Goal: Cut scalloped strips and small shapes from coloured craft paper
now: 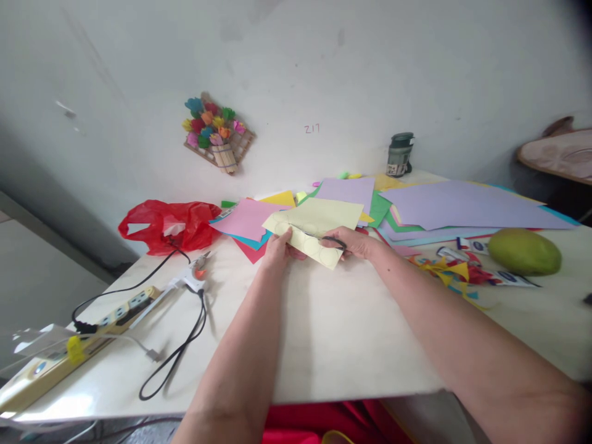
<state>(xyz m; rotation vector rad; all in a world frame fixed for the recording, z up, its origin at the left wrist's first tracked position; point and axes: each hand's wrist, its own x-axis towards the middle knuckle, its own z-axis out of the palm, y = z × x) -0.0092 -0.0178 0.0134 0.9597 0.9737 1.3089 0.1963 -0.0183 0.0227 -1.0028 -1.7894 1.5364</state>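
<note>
A pale yellow sheet of paper (329, 214) with several circles drawn along its near part is held up over the table. My left hand (279, 245) pinches its left near edge, thumb on top. In my right hand (350, 242) is a pair of scissors (333, 240), fingers wrapped round the dark handle. The blades lie along the sheet, on a cut line between the row of circles and the plain part. Under and behind the sheet are a pink sheet (252, 220) and a lilac sheet (346, 191).
At left lie a red plastic bag (152, 216), a glue gun (192, 280) and a power strip (115, 320) with cables. To the right are a green mango-like fruit (525, 251), paper scraps (446, 271) and large lilac paper (457, 203). A dark bottle (399, 154) stands behind.
</note>
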